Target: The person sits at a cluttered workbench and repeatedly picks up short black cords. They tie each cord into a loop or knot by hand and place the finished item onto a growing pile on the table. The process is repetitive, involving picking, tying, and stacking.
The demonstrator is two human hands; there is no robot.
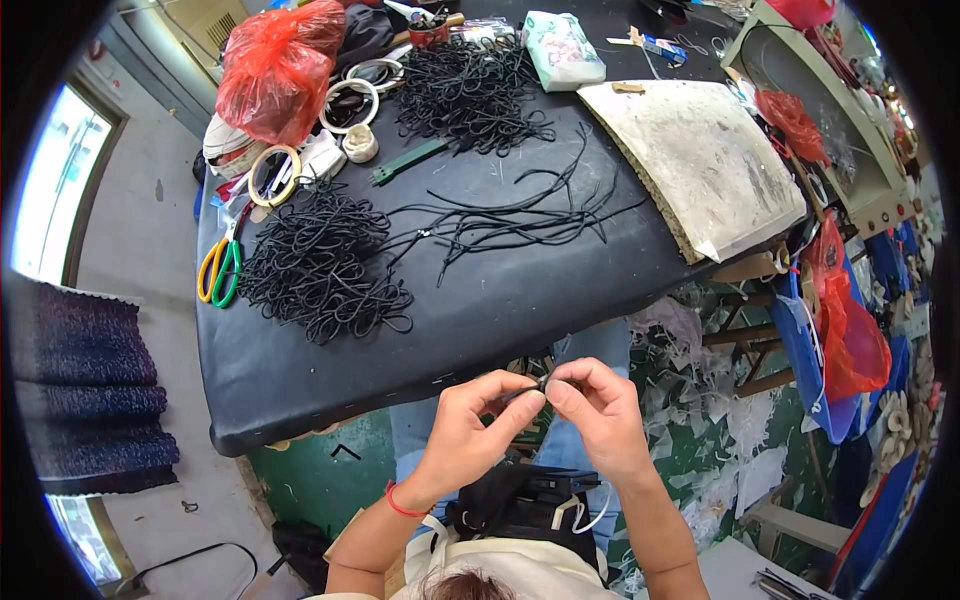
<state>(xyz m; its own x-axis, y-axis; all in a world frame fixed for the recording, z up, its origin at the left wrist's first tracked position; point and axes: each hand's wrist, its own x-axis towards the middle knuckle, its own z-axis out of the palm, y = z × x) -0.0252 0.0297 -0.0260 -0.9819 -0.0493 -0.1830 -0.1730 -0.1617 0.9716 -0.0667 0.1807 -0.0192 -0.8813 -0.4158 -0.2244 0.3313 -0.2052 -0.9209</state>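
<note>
Close together in front of my body, just off the table's near edge, both hands pinch one thin black cord (541,384). My left hand (480,415) is closed on it between thumb and forefinger. From the other side my right hand (600,412) grips the same cord, its fingertips almost touching the left ones. Most of the cord is hidden behind the fingers. On the table beyond lie loose straight black cords (520,222). A tangled heap of black cord loops (325,262) sits at the left, and a second heap (465,90) farther back.
Scissors (222,268) with orange and green handles lie at the table's left edge, near tape rolls (274,176) and a red plastic bag (280,70). A green tool (410,162) rests between the heaps. A worn pale board (700,160) covers the right side; a blue bin (812,345) stands beyond.
</note>
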